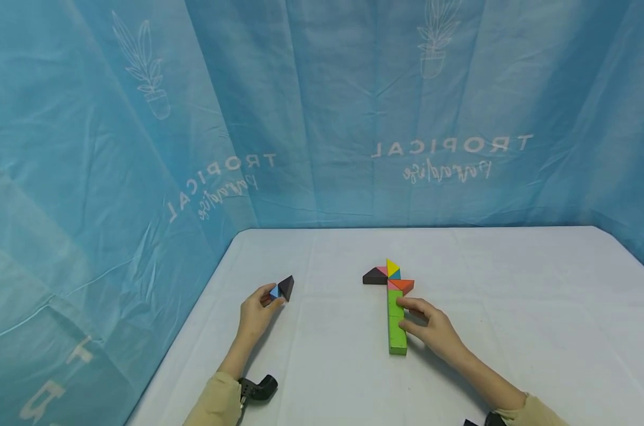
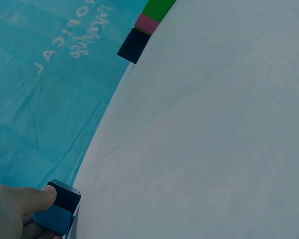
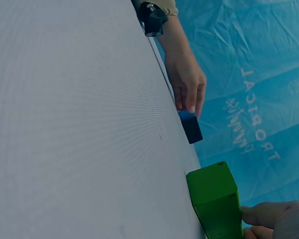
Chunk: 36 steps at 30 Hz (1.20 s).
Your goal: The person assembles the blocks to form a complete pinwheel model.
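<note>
At the left of the table, my left hand (image 1: pixel 256 310) pinches a blue triangular block (image 1: pixel 275 292) between thumb and fingers. A black triangular block (image 1: pixel 287 287) stands against it; in the left wrist view the thumb reaches onto this black block (image 2: pixel 66 195). My right hand (image 1: pixel 432 328) touches the right side of two green rectangular blocks (image 1: pixel 397 340) laid end to end, thumb and index finger apart. Beyond their far end, a pinwheel-like cluster holds a yellow block (image 1: pixel 393 270), a black block (image 1: pixel 375 277), an orange block (image 1: pixel 404 285), and small pink and blue pieces.
A white cloth covers the table (image 1: pixel 513 296). Blue printed curtains (image 1: pixel 322 106) hang behind it and along the left side. Black wrist devices, one of them the left camera mount (image 1: pixel 259 388), sit near both sleeves.
</note>
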Each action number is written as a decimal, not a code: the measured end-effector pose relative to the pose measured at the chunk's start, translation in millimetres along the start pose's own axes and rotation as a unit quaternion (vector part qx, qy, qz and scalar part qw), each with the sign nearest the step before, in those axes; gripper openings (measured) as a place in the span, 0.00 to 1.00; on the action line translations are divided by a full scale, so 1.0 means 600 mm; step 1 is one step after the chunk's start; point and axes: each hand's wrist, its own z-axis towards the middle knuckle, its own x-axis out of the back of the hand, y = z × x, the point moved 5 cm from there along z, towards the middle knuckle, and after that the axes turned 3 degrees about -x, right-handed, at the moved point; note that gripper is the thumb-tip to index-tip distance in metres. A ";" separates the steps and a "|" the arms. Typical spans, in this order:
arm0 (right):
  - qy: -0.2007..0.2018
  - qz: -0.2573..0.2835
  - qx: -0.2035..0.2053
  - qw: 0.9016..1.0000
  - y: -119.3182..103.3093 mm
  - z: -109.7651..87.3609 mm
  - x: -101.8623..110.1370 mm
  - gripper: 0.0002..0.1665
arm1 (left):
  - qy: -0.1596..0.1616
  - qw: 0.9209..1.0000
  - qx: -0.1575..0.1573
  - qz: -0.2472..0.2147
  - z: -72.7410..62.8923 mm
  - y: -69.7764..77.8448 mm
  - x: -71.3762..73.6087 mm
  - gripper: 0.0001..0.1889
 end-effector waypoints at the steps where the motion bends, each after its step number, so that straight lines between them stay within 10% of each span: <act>1: 0.000 0.000 0.000 1.000 0.000 -0.001 0.000 0.27 | -0.001 1.000 0.003 0.000 0.000 0.000 0.000 0.24; 16: 0.003 0.005 0.003 1.000 0.000 -0.005 0.001 0.27 | 0.006 0.998 0.041 -0.041 0.011 0.007 0.030 0.23; 26: 0.003 -0.007 0.004 1.000 0.001 -0.003 0.002 0.28 | -0.020 0.996 -0.022 -0.086 0.026 0.072 0.031 0.25; 36: 0.001 -0.009 0.013 1.000 -0.002 -0.001 0.001 0.27 | -0.071 0.991 -0.080 -0.077 0.047 0.138 -0.028 0.24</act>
